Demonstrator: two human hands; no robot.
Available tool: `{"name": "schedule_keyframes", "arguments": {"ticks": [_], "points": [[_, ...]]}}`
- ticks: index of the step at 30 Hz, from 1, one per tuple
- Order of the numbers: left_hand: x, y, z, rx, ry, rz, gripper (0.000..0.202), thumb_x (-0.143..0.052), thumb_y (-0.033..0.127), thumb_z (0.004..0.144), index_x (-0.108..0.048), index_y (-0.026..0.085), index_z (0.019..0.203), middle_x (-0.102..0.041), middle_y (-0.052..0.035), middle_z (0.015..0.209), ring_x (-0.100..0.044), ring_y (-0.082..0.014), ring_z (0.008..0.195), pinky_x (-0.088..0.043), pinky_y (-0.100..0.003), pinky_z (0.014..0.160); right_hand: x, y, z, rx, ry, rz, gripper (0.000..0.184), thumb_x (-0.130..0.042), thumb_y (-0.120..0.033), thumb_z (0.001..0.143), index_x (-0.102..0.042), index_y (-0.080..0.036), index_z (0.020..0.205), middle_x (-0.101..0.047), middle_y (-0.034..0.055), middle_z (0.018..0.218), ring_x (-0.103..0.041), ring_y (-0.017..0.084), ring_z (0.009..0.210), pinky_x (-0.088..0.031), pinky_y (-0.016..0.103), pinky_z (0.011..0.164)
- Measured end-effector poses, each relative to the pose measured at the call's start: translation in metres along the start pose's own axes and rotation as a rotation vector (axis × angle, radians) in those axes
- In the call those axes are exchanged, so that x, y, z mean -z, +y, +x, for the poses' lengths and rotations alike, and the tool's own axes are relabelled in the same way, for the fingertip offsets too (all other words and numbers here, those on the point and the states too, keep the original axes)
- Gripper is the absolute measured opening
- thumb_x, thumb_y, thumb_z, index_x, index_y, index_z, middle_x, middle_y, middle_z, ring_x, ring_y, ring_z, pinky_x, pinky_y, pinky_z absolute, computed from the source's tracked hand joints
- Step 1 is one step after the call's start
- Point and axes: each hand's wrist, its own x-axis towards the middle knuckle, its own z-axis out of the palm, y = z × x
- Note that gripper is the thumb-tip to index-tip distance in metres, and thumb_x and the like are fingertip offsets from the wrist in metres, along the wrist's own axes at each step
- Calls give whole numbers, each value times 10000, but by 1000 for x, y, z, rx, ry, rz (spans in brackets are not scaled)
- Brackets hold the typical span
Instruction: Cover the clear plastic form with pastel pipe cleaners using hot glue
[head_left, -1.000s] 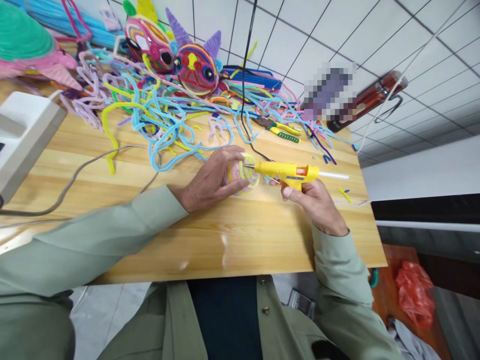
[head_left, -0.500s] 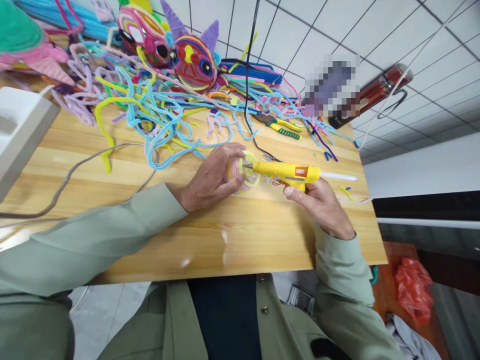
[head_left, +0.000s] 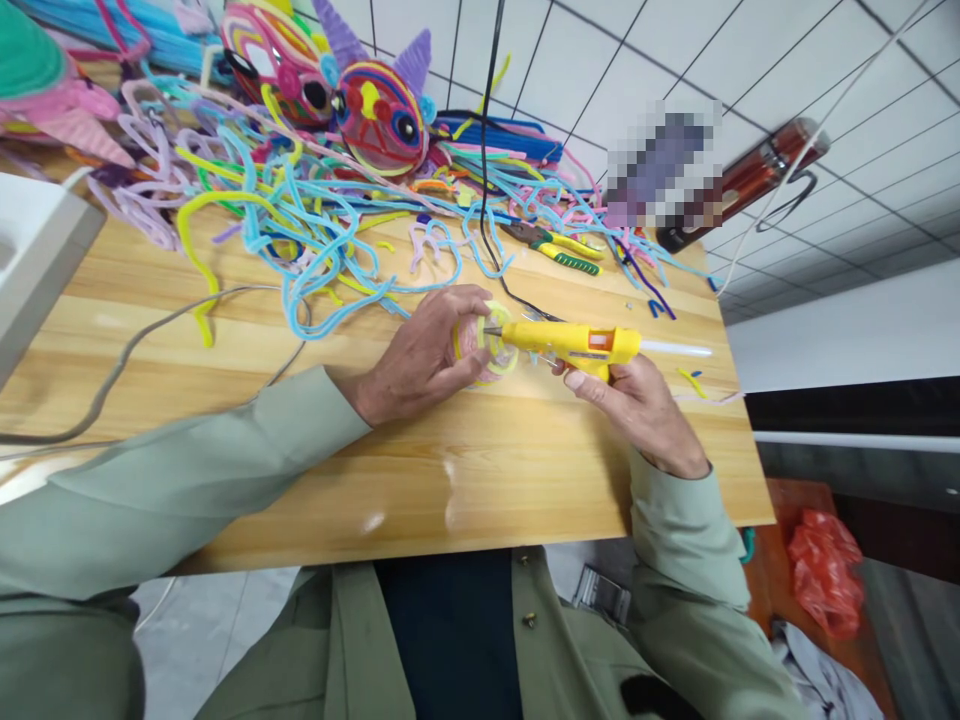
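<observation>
My right hand (head_left: 637,405) is wrapped round the handle of a yellow hot glue gun (head_left: 577,343), with a clear glue stick (head_left: 679,349) poking out of its back end. The gun's metal nozzle points left and touches or nearly touches a small round pink and yellow piece (head_left: 504,362), seemingly wound from pipe cleaners. Thumb and fingers of my left hand (head_left: 424,355) grip this piece from its left side and hide part of it. Beyond my hands lies a loose tangle of light blue pipe cleaners (head_left: 330,255).
Green and yellow pliers (head_left: 559,247) lie behind the glue gun. Decorated animal faces (head_left: 382,120) stand at the back among pipe cleaners. A black cord (head_left: 486,150) hangs down to the table (head_left: 450,490). At left is a white box-like object (head_left: 45,250); a red flask (head_left: 750,180) is at right.
Both hands, the glue gun and the round piece hold nearly the same position. The view has shifted slightly, so the things at the left sit a little further left.
</observation>
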Motion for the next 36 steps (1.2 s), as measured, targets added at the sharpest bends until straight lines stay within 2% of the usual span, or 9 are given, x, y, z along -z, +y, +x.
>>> {"name": "schedule_keyframes", "arguments": {"ticks": [8,14,21,24,30,36], "points": [[2,2,0,-10,-6,16,353,-608,359,1136,-495,287,1463,-652,-153,1519,-636,-331,1467,-543,-578,1257,-2,-1,3,0,8,-13,417,-780,-685,1009,-823,-272,1037,-827,49,974,-739,268,905,-605,406,848],[0,1,0,-5,-5,25,342,-540,464,1177,-495,285,1465,-649,-162,1521,-626,-324,1483,-535,-585,1265,-1,-2,2,-23,8,-5,448,-788,-721,985,-820,-274,1001,-814,44,928,-730,270,863,-603,407,816],[1,1,1,-37,-6,20,390,-599,322,1121,-468,284,1486,-636,-169,1526,-628,-337,1476,-542,-584,1255,0,-4,1,-26,5,14,415,-799,-693,991,-819,-279,1000,-810,38,935,-728,259,870,-588,393,807],[1,0,1,-29,-3,17,398,-601,334,1115,-473,285,1489,-637,-167,1537,-631,-345,1476,-537,-590,1262,-1,-4,1,-26,30,28,409,-805,-692,987,-819,-283,1001,-816,39,965,-734,263,891,-596,400,831],[1,0,0,-24,-13,31,354,-550,410,1165,-479,286,1489,-639,-162,1538,-621,-332,1482,-536,-581,1263,0,-1,2,-7,-9,-3,425,-783,-695,1003,-816,-271,999,-817,41,946,-734,258,877,-590,394,820],[0,0,0,-38,6,17,361,-589,387,1158,-488,283,1489,-646,-158,1524,-634,-333,1461,-545,-559,1249,1,3,2,30,-12,-49,416,-753,-678,1032,-806,-267,1007,-810,40,954,-734,251,882,-578,385,829]]}}
